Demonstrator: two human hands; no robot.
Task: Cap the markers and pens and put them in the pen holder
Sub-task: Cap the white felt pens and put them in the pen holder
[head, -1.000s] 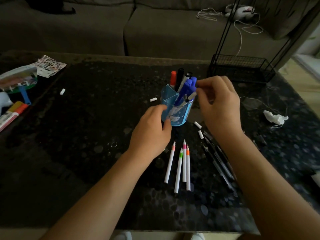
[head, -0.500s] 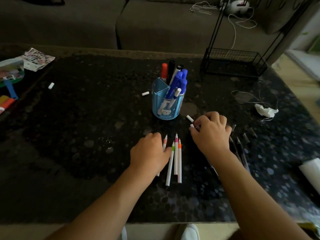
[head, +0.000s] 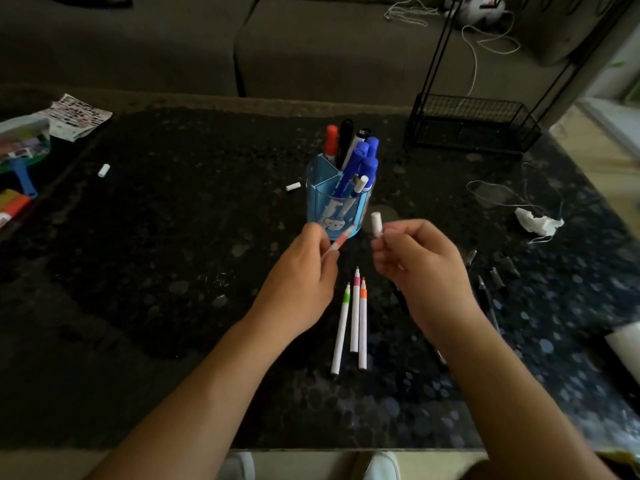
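1. Head view, far left: a stray white cap [head: 103, 170] and a second loose cap [head: 293, 186] lie on the dark table [head: 173, 306], exactly where they lay half a second ago.
2. The left hand [head: 298, 282], which was pressed on the marker row, is now lifted. It pinches a red-tipped marker [head: 343, 239] by the barrel, with the bare tip angled up and to the right.
3. The blue pen holder [head: 317, 188] stands upright just behind the hands, with capped blue, black and red markers already in it.
4. Three markers are left from a row of four: the green-tipped marker [head: 341, 330], pink-tipped marker [head: 355, 313] and orange-tipped marker [head: 362, 323]. All three lie uncapped, side by side.
5. The right hand [head: 419, 268] has risen from the table and pinches a white cap [head: 376, 223] between thumb and fingers. The cap is just beside the red tip, not touching it.
6. Far right, the black pens [head: 485, 296] and black caps [head: 497, 277] lie untouched.
7. The pick-up looks finished. Pressing the cap on likely comes next, and much of the task remains.
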